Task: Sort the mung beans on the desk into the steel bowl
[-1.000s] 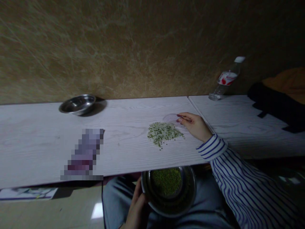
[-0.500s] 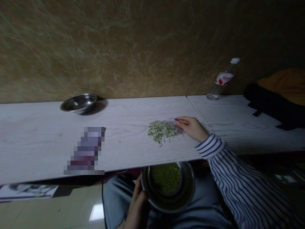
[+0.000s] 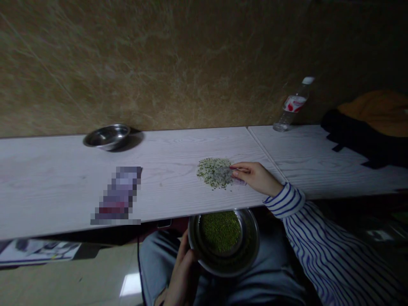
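Observation:
My left hand (image 3: 185, 270) grips the left rim of a steel bowl (image 3: 250, 250), held over my lap just below the table edge. Green mung beans (image 3: 221, 231) cover the bowl's bottom. On the table, white grains mixed with green beans lie in a loose pile (image 3: 208, 170). My right hand (image 3: 256, 177) is at the pile's right side, its thumb and fingers pinching a thin see-through plastic piece (image 3: 222, 173) with a purplish edge. That piece rests over the right part of the pile; its exact kind is unclear.
A second steel bowl (image 3: 107, 138) stands at the wall on the left. In front of it lies a blurred-out flat object (image 3: 118, 193). A plastic bottle (image 3: 293, 104) stands back right, beside a dark and orange cloth item (image 3: 372, 123). The table's front edge (image 3: 153, 221) runs above my lap.
My right hand has moved slightly toward me, and the plastic piece now covers more of the pile's lower right. The left hand keeps its hold on the bowl. The view has shifted slightly.

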`<state>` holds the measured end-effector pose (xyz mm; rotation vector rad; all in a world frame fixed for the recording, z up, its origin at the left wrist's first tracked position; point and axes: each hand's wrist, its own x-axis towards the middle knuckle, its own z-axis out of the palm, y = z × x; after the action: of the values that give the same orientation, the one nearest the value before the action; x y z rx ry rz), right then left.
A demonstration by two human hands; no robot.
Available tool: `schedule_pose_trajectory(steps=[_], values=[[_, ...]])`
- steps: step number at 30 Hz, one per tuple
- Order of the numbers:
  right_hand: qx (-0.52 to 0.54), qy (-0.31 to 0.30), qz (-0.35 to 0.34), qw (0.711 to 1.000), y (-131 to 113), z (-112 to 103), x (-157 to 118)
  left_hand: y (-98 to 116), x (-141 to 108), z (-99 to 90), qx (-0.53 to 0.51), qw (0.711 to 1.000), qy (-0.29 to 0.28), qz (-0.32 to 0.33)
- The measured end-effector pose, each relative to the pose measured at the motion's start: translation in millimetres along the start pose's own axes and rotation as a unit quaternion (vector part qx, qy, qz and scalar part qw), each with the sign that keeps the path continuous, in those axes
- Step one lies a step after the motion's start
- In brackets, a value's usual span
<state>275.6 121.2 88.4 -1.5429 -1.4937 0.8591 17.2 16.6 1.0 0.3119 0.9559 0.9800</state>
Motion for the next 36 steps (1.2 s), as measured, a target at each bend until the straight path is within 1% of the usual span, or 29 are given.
schedule_pose_trajectory(steps=[1,3,7,10,14,17,20,22,24,28,33,36], values=[[0.0,0.001,-0.007,1.0,0,-1,-1,2,-3,1.1,0.005,1.0,0.0,-0.015],[-0.003,0.02,-0.022,1.0,2,-5,-3,5,-9,2.7,0.011,1.0,-0.001,-0.022],[-0.008,0.072,-0.048,0.996,7,-10,-5,6,-15,2.0,0.011,1.0,-0.012,-0.02],[-0.018,0.088,-0.052,0.995,10,-10,-7,3,-15,-0.7,0.006,1.0,-0.016,-0.019],[-0.023,0.07,-0.04,0.996,14,-7,-13,1,-16,-1.8,0.022,0.999,-0.014,-0.021],[-0.016,0.049,-0.038,0.998,12,-5,-18,2,-18,1.7,0.022,0.999,-0.012,-0.02],[-0.027,0.04,-0.049,0.998,8,-9,-25,3,-20,6.6,0.009,1.0,-0.01,-0.014],[-0.039,0.047,-0.053,0.997,6,-15,-28,4,-20,8.4,0.004,1.0,-0.014,-0.01],[-0.049,0.068,-0.047,0.995,7,-22,-31,3,-19,8.5,0.0,1.0,-0.023,-0.004],[-0.069,0.108,-0.035,0.991,17,-32,-33,0,-18,5.6,0.0,1.0,-0.024,-0.012],[-0.081,0.125,-0.039,0.988,24,-26,-33,-2,-19,4.1,0.011,1.0,-0.02,-0.01],[-0.085,0.108,-0.038,0.99,18,-20,-35,-2,-20,4.0,0.021,1.0,-0.019,-0.013]])
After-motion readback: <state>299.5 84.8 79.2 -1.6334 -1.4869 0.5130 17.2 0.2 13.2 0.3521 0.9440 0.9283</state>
